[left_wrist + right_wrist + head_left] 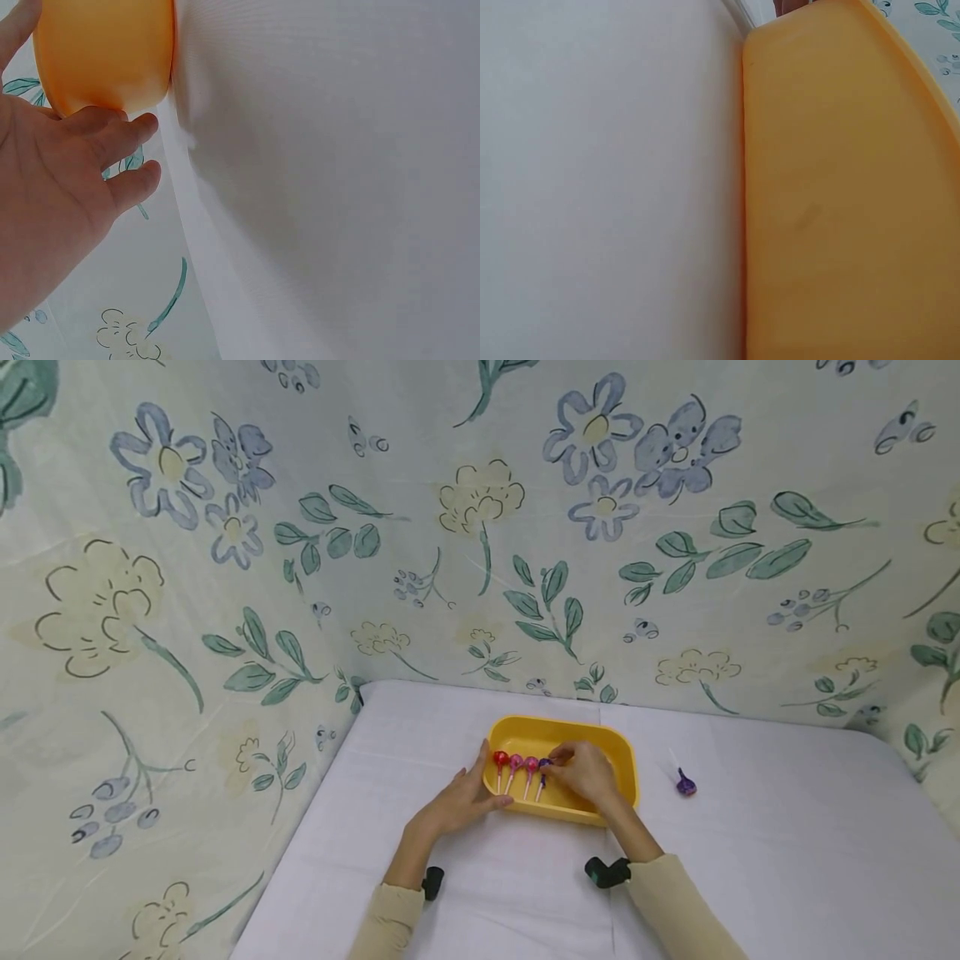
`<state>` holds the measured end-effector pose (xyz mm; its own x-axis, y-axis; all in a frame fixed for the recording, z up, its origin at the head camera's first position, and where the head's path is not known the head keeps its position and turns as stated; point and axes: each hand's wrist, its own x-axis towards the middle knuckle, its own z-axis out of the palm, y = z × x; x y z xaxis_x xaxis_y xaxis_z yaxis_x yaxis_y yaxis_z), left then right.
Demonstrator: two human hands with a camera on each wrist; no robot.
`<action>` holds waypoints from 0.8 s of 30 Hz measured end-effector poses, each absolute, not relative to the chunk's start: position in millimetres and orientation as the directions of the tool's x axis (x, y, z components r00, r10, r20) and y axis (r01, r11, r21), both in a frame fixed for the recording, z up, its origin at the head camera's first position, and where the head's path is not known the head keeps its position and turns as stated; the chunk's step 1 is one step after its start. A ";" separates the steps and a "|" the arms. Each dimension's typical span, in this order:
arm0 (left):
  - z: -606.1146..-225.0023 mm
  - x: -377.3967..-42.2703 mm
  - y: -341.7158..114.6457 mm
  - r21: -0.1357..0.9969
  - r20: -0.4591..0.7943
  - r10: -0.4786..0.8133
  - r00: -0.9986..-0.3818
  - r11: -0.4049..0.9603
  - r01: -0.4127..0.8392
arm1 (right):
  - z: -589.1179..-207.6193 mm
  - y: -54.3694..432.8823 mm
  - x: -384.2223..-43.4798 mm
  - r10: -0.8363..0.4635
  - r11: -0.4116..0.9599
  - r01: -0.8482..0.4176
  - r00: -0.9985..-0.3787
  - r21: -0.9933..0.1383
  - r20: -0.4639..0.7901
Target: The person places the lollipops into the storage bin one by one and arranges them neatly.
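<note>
A yellow tray (564, 812) lies on the white-covered table. In it, side by side, are a red lollipop (501, 759) and two pink lollipops (516, 762), sticks toward the near wall. My left hand (459, 800) holds the tray's left end, fingers along the side and thumb at the front wall; the left wrist view shows this hand (67, 165) against the tray (105, 56). Inside the tray, my right hand (585, 772) pinches a purple lollipop (543, 782) beside the pink ones. The right wrist view shows mostly the tray's outer wall (840, 180); the right hand is hidden there.
Another purple lollipop (686, 785) lies on the table to the right of the tray. A floral cloth (465, 568) hangs behind and along the left of the white table (787, 835). Each wrist carries a small black camera (606, 872).
</note>
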<state>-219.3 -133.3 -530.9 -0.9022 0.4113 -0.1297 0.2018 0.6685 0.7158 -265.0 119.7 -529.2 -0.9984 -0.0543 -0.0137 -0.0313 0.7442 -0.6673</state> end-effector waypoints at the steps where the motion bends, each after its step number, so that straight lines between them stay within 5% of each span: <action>1: -530.7 -219.3 -133.3 0.717 -0.130 0.410 -0.903 0.667 0.200 | -529.0 120.4 -264.9 -0.046 0.746 -0.027 -0.999 -0.665 -0.012; 9: -531.9 -219.4 -132.7 0.727 -0.132 0.399 -0.908 0.661 0.185 | -512.7 146.5 -259.0 -0.006 0.710 -0.073 -0.995 -0.701 0.098; 15: -532.3 -219.4 -132.9 0.732 -0.121 0.397 -0.910 0.655 0.188 | -498.3 205.9 -248.5 0.169 0.754 -0.042 -0.952 -0.655 0.256; 24: -526.7 -216.8 -132.9 0.737 -0.122 0.413 -0.902 0.647 0.196 | -517.2 272.8 -208.4 0.346 0.787 0.233 -0.933 -0.571 0.097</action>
